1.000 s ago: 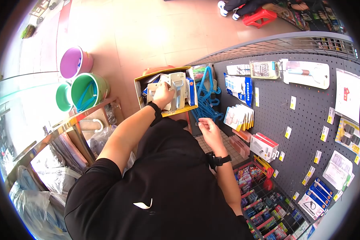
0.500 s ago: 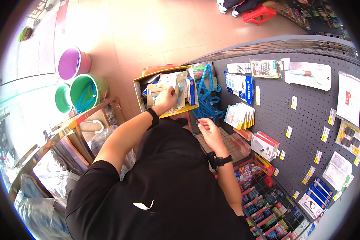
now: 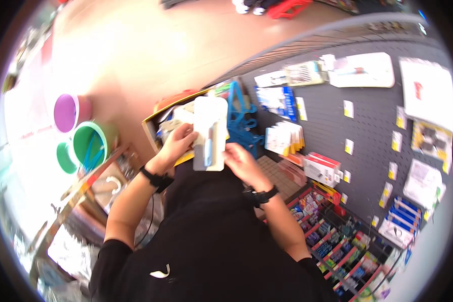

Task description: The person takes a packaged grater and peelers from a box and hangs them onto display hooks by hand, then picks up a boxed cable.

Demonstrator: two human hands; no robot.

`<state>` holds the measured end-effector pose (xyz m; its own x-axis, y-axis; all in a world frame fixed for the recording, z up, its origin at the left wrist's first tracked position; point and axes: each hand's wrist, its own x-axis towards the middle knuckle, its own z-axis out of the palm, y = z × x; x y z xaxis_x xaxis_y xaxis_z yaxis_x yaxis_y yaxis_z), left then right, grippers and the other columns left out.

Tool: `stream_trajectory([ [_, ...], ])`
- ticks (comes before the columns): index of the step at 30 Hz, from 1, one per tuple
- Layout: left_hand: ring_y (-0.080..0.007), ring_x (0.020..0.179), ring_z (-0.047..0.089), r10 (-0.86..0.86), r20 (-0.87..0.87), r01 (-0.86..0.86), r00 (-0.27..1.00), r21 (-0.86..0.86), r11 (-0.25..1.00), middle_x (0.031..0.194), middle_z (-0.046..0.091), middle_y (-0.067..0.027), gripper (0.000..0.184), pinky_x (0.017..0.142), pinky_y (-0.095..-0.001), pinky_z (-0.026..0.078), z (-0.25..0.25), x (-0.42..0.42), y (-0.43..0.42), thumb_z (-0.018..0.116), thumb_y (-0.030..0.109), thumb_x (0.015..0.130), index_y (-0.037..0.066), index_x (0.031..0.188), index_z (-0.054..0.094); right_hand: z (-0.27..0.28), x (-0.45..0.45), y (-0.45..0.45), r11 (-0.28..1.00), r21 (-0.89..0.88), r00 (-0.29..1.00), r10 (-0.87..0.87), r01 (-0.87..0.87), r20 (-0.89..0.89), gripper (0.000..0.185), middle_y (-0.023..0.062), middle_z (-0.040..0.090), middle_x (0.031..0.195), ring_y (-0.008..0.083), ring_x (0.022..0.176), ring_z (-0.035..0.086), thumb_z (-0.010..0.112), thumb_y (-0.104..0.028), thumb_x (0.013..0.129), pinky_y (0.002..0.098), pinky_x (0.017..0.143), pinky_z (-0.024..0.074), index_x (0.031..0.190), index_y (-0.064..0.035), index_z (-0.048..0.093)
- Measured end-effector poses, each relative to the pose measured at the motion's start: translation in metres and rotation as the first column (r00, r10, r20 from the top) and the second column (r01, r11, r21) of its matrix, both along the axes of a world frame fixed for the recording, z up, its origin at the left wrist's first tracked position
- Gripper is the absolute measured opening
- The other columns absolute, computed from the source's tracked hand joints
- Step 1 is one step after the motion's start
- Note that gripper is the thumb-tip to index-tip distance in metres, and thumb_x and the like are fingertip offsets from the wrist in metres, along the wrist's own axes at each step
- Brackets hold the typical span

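Observation:
A white carded package (image 3: 217, 146) with a slim blue-handled item under its clear front is held up before my chest. My left hand (image 3: 178, 145) pinches its left edge. On the opposite edge, the fingers of my right hand (image 3: 240, 160) close on the card near its lower half. Behind the package stands a yellow-rimmed cardboard box (image 3: 150, 128) filled with more packaged goods, partly covered by the card and my left hand. Blue plastic hangers (image 3: 242, 128) hang just right of the box.
A grey pegboard (image 3: 332, 133) on the right carries hanging packages and price tags. Below it are racks of small colourful packets (image 3: 337, 251). Purple (image 3: 65, 113) and green (image 3: 93, 143) buckets stand left, near a rail with plastic-wrapped goods. A person's shoes (image 3: 249, 7) show at the top.
My left hand has lifted the carded package out of the box and brought it toward me. My right hand has moved left onto its edge. The view has shifted.

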<state>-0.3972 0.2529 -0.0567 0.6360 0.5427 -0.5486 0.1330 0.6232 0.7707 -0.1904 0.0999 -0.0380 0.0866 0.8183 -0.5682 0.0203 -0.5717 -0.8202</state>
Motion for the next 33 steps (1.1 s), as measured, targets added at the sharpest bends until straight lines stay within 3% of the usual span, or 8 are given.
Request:
stream_trajectory([
  [8,-0.0063,0.086,0.059,-0.033,0.122,0.034,0.992,-0.005,0.999,0.101,0.065,0.0005,0.039,0.077,-0.0254,0.049,0.032,0.046,-0.011,0.057,0.015,0.103,0.004,0.139,0.052,0.031,0.021,0.013,0.997,0.058,0.996,-0.058,0.054,0.071,0.028,0.002,0.067,0.11,0.0068,0.098,0.061,0.06,-0.014,0.102,0.0256,0.086,0.051,0.126,0.0021,0.061],
  [12,-0.0085,0.086,0.058,-0.117,0.147,0.081,0.982,0.232,0.969,0.1,0.058,-0.002,0.067,0.078,-0.0249,0.049,0.053,0.081,-0.009,0.062,0.007,0.098,0.008,0.157,0.031,0.062,0.045,0.019,0.958,0.169,0.97,-0.24,0.23,0.043,0.029,0.0034,0.068,0.11,0.0072,0.098,0.062,0.06,-0.016,0.103,0.0253,0.086,0.0512,0.125,0.0021,0.062],
  [14,-0.0113,0.088,0.058,-0.157,0.054,0.126,0.986,0.376,0.918,0.106,0.057,-0.0055,0.075,0.079,-0.0268,0.051,0.093,0.104,-0.004,0.065,0.007,0.095,0.01,0.159,0.026,0.067,0.061,0.024,0.881,0.351,0.934,-0.355,0.316,0.05,0.026,0.0009,0.068,0.094,0.0043,0.082,0.057,0.063,-0.018,0.101,0.0226,0.071,0.0471,0.116,0.0018,0.066],
  [16,-0.0131,0.087,0.061,-0.155,0.072,0.074,0.985,0.635,0.769,0.107,0.058,-0.0075,0.074,0.078,-0.0265,0.053,0.104,0.132,0.002,0.065,0.006,0.095,0.007,0.158,0.026,0.097,0.074,0.037,0.781,0.489,0.9,-0.434,0.389,-0.023,0.026,0.0004,0.068,0.09,0.0042,0.081,0.058,0.063,-0.019,0.101,0.0224,0.07,0.0482,0.115,0.0018,0.067],
  [21,-0.0139,0.093,0.06,-0.121,0.068,0.026,0.99,0.767,0.642,0.108,0.059,-0.0076,0.076,0.082,-0.0291,0.052,0.166,0.202,0.019,0.069,0.004,0.091,0.005,0.156,0.03,0.147,0.13,0.06,0.65,0.648,0.858,-0.514,0.397,-0.011,0.024,0.001,0.067,0.096,0.0047,0.083,0.058,0.06,-0.018,0.103,0.0229,0.073,0.0489,0.116,0.001,0.065],
  [26,-0.029,0.098,0.061,-0.119,0.199,-0.11,0.973,0.85,0.515,0.125,0.061,-0.0209,0.069,0.087,-0.0374,0.05,0.202,0.246,0.032,0.069,0.011,0.088,0.004,0.15,0.04,0.193,0.158,0.076,0.56,0.724,0.822,-0.57,0.403,-0.017,0.019,-0.0008,0.064,0.085,0.0021,0.075,0.054,0.062,-0.017,0.101,0.0222,0.064,0.0447,0.109,0.0008,0.066],
  [31,-0.0252,0.094,0.062,-0.101,0.173,-0.087,0.98,0.823,0.561,0.115,0.062,-0.0187,0.068,0.083,-0.0354,0.051,0.196,0.261,0.034,0.069,0.012,0.088,0.001,0.15,0.04,0.184,0.18,0.079,0.596,0.717,0.818,-0.572,0.361,0.064,0.019,-0.0013,0.064,0.081,0.0019,0.071,0.052,0.062,-0.016,0.101,0.0226,0.063,0.0438,0.108,0.0014,0.065],
  [33,-0.0135,0.088,0.059,-0.108,0.133,-0.056,0.985,0.845,0.531,0.108,0.063,-0.0095,0.07,0.077,-0.0293,0.052,0.189,0.262,0.035,0.067,0.006,0.092,0.008,0.154,0.036,0.18,0.182,0.079,0.624,0.695,0.822,-0.563,0.358,0.082,0.019,0.0002,0.067,0.084,0.0028,0.073,0.055,0.062,-0.015,0.101,0.023,0.064,0.0455,0.109,0.0017,0.065],
])
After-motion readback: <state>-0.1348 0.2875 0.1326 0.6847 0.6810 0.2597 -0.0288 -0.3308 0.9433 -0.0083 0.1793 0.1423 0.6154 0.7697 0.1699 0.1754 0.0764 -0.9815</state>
